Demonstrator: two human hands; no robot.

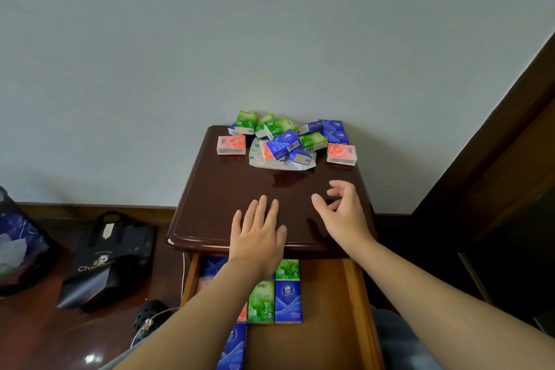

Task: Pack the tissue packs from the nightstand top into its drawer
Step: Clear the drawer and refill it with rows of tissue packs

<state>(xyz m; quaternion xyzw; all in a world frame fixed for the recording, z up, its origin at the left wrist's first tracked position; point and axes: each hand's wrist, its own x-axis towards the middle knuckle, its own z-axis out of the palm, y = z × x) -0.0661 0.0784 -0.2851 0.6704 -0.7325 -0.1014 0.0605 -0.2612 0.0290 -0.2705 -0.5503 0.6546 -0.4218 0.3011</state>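
Green, blue, pink tissue packs [285, 141] heaped on nightstand [222, 195]

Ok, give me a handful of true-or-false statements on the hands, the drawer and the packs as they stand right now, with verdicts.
1. The drawer is open. True.
2. The right hand grips a blue tissue pack. False: it holds nothing, with its fingers loosely curled above the nightstand top.
3. The left hand has its fingers straight over the front part of the top. True.
4. All packs are already in the drawer. False: a heap of tissue packs lies at the back of the top, by the wall.
5. A green pack and a blue pack lie side by side in the drawer. True.
6. The pink pack lies right of the heap. False: it is at the left.
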